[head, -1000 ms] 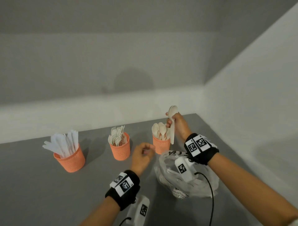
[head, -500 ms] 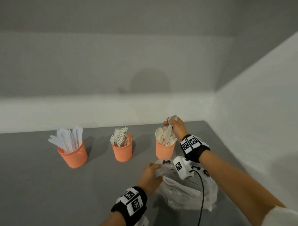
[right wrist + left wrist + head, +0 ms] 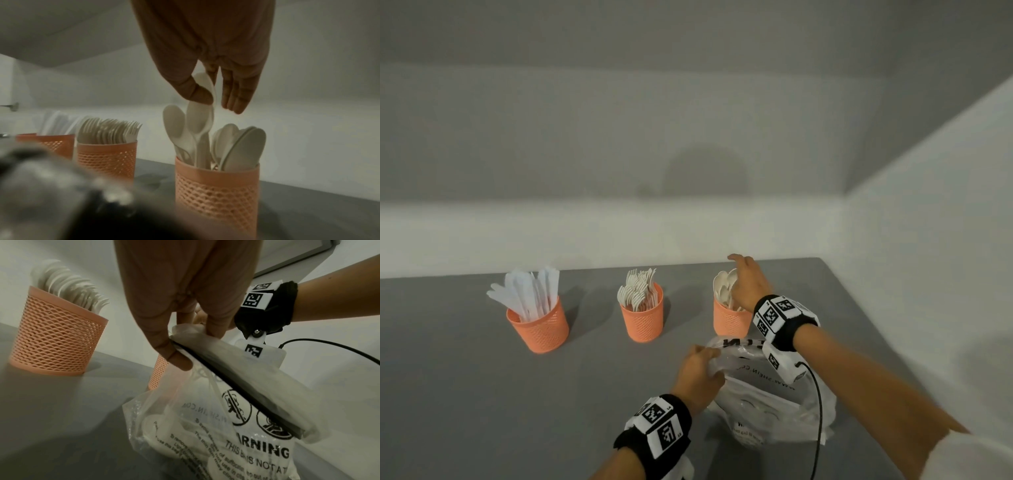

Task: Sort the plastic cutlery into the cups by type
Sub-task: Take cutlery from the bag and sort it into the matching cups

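Two hands at work: right hand (image 3: 748, 285) over the rightmost cup, left hand (image 3: 697, 371) at the bag.
Right fingers: fingers (image 3: 236, 91) hang nearly straight and loose; the thumb brushes the bowl of a spoon (image 3: 202, 113) whose handle already stands inside the spoon cup (image 3: 217, 191). I judge this a release just finishing, the hand spread so the spoon can settle among the others.
Left fingers: thumb and fingertips (image 3: 174, 358) pinch the dark-edged rim of the plastic bag (image 3: 236, 443), lifting it (likely to hold the mouth up for the next reach).
Spoon cup: orange mesh, rightmost of three, just behind the bag, bowls pointing up.
Fork cup (image 3: 642, 320): middle, tines up, well apart from its neighbours.
Knife cup (image 3: 539, 327): leftmost, white knives fanned out and leaning left.
Bag: slumps on the grey table (image 3: 465, 394) between the two forearms, close to the person so either hand reaches it.
Progress: all three cups look well filled, so sorting seems far along.
Hidden: the bag's contents show only as pale shapes through the film; type and count cannot be told.
Cut off: the head view hides the right fingertips behind the hand's back; the right wrist view blurs its lower left, and the knife cup is partly masked there.
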### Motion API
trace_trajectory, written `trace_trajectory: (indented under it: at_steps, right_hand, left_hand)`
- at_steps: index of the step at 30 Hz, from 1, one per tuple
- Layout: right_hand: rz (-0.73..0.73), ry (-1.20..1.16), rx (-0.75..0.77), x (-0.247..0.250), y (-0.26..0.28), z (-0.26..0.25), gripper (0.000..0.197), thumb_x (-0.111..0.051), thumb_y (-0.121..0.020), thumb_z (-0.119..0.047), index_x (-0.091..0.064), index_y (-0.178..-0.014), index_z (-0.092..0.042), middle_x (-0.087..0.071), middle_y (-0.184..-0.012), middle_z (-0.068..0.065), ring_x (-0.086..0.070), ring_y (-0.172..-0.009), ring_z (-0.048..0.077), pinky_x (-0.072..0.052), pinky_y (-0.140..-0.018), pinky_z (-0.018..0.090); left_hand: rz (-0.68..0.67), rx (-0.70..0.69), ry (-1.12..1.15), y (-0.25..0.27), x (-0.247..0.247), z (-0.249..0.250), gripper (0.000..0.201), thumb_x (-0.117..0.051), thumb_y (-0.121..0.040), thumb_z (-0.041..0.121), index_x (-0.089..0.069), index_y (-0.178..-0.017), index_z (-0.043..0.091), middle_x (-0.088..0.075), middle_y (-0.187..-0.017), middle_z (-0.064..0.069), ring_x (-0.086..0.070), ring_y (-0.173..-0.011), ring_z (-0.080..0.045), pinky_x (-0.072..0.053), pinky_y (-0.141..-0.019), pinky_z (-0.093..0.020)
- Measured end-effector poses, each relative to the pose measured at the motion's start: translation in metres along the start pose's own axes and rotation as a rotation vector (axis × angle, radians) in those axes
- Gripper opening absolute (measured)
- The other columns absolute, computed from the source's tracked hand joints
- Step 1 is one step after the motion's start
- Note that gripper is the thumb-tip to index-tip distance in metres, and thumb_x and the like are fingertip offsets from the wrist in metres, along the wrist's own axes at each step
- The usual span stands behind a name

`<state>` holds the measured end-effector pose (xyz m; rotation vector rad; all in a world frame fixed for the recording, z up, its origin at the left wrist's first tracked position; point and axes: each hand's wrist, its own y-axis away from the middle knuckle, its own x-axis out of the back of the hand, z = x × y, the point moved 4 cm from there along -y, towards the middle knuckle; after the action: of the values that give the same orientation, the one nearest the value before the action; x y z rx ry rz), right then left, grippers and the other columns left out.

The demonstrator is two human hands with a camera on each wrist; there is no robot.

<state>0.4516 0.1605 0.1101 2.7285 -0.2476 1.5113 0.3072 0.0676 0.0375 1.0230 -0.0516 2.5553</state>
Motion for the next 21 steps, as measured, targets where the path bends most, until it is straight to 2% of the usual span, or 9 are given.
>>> trace_trajectory:
  at_steps: [2,4,5,8,9,12,14,17,21]
  right_hand:
    - [-0.043,0.129,0.133,-0.007,0.002,-0.010,0.073,-0.052,-0.080,-0.001,-0.024,-0.145,-0.017,-0.020,-0.153,0.012,-0.018,-0.142,0.029,-0.021,-0.117,0.040]
    - [-0.085,0.246,0.239,-0.013,0.004,-0.016,0.073,-0.053,-0.082,-0.009,-0.020,-0.147,-0.017,-0.009,-0.157,0.012,-0.006,-0.146,0.027,-0.005,-0.120,0.039]
    - [-0.103,0.279,0.260,-0.016,0.004,-0.018,0.071,-0.054,-0.084,-0.016,-0.022,-0.147,-0.016,-0.007,-0.157,0.012,-0.005,-0.146,0.026,-0.002,-0.120,0.039]
    - [-0.085,0.410,0.314,-0.022,0.000,-0.019,0.062,-0.047,-0.091,-0.038,-0.028,-0.145,-0.012,-0.011,-0.157,0.014,-0.006,-0.146,0.027,0.001,-0.119,0.039]
    - [-0.074,0.459,0.327,-0.024,-0.002,-0.019,0.058,-0.042,-0.095,-0.038,-0.029,-0.144,-0.010,-0.013,-0.157,0.014,-0.007,-0.146,0.026,0.001,-0.119,0.039]
    - [-0.077,0.551,0.290,-0.025,-0.014,-0.013,0.050,-0.030,-0.099,-0.021,-0.021,-0.146,-0.007,-0.021,-0.155,0.011,-0.011,-0.146,0.025,-0.001,-0.119,0.038]
    - [-0.127,0.606,0.218,-0.027,-0.020,-0.002,0.050,-0.026,-0.100,-0.023,-0.019,-0.146,-0.006,-0.024,-0.154,0.010,-0.013,-0.145,0.024,-0.004,-0.119,0.041]
    - [-0.221,0.609,0.078,-0.033,-0.021,0.019,0.056,-0.020,-0.100,-0.037,-0.008,-0.149,-0.012,-0.010,-0.158,0.008,-0.005,-0.147,0.022,-0.003,-0.117,0.049]
    - [-0.222,0.553,0.041,-0.037,-0.021,0.028,0.065,-0.017,-0.096,-0.052,-0.001,-0.150,-0.020,0.008,-0.159,0.007,0.003,-0.147,0.023,0.001,-0.116,0.053]
  left_hand:
    - [0.000,0.001,0.002,0.000,0.001,0.000,0.043,-0.054,-0.090,0.014,-0.048,-0.133,0.011,-0.043,-0.132,-0.007,-0.046,-0.122,-0.019,-0.030,-0.093,-0.012]
    - [-0.002,0.001,-0.001,0.001,0.001,0.000,0.043,-0.053,-0.091,0.014,-0.047,-0.134,0.012,-0.042,-0.132,-0.006,-0.045,-0.122,-0.019,-0.029,-0.094,-0.012]
    - [-0.003,0.002,0.001,0.002,0.000,0.000,0.043,-0.053,-0.091,0.014,-0.046,-0.134,0.012,-0.041,-0.132,-0.006,-0.045,-0.122,-0.019,-0.028,-0.093,-0.011]
    - [-0.008,0.002,0.001,0.001,-0.001,0.001,0.042,-0.052,-0.091,0.014,-0.047,-0.133,0.012,-0.041,-0.131,-0.006,-0.045,-0.121,-0.019,-0.027,-0.090,-0.010]
    - [-0.012,0.003,0.003,0.001,-0.001,0.001,0.042,-0.052,-0.091,0.013,-0.047,-0.133,0.012,-0.041,-0.131,-0.006,-0.045,-0.121,-0.020,-0.028,-0.091,-0.011]
    - [-0.017,0.004,-0.003,0.000,0.000,0.000,0.042,-0.052,-0.091,0.014,-0.048,-0.133,0.012,-0.042,-0.130,-0.007,-0.046,-0.120,-0.021,-0.032,-0.095,-0.016]
    - [-0.020,0.010,-0.011,0.001,0.000,0.000,0.042,-0.051,-0.091,0.015,-0.048,-0.133,0.013,-0.043,-0.129,-0.006,-0.047,-0.120,-0.021,-0.034,-0.098,-0.018]
    - [-0.022,0.018,-0.007,0.002,0.001,-0.001,0.042,-0.051,-0.091,0.017,-0.048,-0.133,0.013,-0.045,-0.128,-0.006,-0.047,-0.119,-0.020,-0.035,-0.099,-0.020]
    - [-0.029,0.025,-0.017,0.001,0.001,-0.004,0.042,-0.051,-0.092,0.018,-0.048,-0.133,0.013,-0.045,-0.129,-0.006,-0.047,-0.119,-0.020,-0.035,-0.100,-0.021]
